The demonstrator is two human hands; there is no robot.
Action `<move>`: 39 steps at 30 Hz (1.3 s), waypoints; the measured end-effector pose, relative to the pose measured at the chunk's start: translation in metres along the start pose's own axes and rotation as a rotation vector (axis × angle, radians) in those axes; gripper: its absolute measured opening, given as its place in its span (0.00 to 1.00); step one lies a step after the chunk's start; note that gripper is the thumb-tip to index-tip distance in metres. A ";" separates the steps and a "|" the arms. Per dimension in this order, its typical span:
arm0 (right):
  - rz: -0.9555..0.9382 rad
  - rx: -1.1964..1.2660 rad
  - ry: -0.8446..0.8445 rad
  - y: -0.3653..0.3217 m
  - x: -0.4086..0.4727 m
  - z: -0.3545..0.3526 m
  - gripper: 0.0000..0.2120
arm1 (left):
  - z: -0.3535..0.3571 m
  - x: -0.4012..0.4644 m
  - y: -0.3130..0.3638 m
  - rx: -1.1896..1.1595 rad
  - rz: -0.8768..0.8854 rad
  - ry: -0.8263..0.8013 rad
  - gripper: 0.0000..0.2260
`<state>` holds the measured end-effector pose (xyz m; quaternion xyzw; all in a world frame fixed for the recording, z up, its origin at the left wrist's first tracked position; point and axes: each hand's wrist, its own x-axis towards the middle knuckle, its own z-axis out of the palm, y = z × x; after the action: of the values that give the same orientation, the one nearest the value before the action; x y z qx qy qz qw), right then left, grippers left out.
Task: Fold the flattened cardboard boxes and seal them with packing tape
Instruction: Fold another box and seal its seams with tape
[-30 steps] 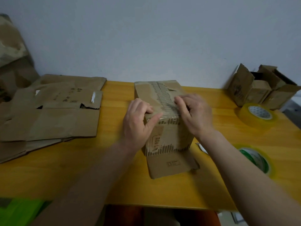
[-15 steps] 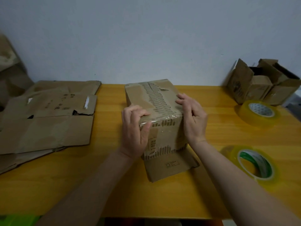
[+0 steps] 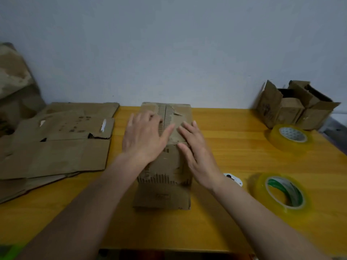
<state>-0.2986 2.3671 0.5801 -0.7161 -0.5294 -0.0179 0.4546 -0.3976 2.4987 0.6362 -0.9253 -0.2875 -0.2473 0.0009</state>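
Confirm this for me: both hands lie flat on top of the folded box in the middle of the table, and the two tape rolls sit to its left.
Not quite. The head view shows the left hand and right hand flat on the folded box, but both tape rolls sit to its right. The flattened cardboard lies on its left.

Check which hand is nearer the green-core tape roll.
Right. The right hand rests on the box's right side, next to the green-core tape roll; the left hand lies on the box's top, farther away.

A worn, folded cardboard box (image 3: 165, 166) stands mid-table, top flaps closed, apparently taped, two tape rolls (image 3: 283, 194) to its right.
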 end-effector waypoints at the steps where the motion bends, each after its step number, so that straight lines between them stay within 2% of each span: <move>1: -0.007 -0.004 -0.004 0.001 -0.002 0.000 0.24 | -0.002 0.003 0.002 0.055 -0.006 -0.149 0.32; 3: -0.059 -0.043 -0.033 0.007 -0.007 -0.009 0.24 | -0.005 0.007 -0.001 0.093 0.024 -0.369 0.37; 4: -0.103 -0.070 -0.062 0.011 -0.010 -0.017 0.24 | -0.006 0.008 -0.004 0.097 0.066 -0.420 0.38; 6: -0.165 -0.100 -0.102 0.017 -0.011 -0.031 0.23 | -0.010 0.007 -0.009 0.092 0.173 -0.443 0.40; 10: -0.012 0.046 -0.004 -0.007 0.015 -0.048 0.20 | -0.014 -0.004 -0.005 0.082 0.280 -0.379 0.31; 11: 0.014 0.065 -0.052 -0.017 0.028 -0.049 0.21 | -0.013 -0.010 -0.002 0.084 0.299 -0.327 0.29; 14: 0.107 0.014 -0.412 -0.032 0.070 -0.043 0.21 | -0.012 -0.026 0.005 0.073 0.356 -0.192 0.32; 16: 0.106 -0.194 -0.579 -0.028 0.095 -0.030 0.22 | -0.010 -0.029 0.000 0.065 0.388 -0.154 0.34; 18: 0.080 -0.370 -0.630 -0.021 0.117 -0.019 0.22 | -0.006 -0.027 -0.005 0.080 0.405 -0.147 0.34; 26: 0.127 -0.582 -0.517 -0.003 0.148 0.003 0.23 | 0.005 -0.025 -0.010 0.062 0.433 -0.072 0.32; 31: 0.165 -0.510 -0.472 0.001 0.150 -0.004 0.21 | 0.006 -0.026 -0.009 0.041 0.439 -0.061 0.33; 39: 0.235 -0.334 -0.292 0.014 0.136 -0.023 0.17 | 0.005 -0.024 -0.008 0.072 0.442 -0.062 0.33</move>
<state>-0.2173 2.4523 0.6539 -0.8328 -0.4923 0.0515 0.2478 -0.4168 2.4936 0.6200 -0.9723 -0.0865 -0.2020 0.0793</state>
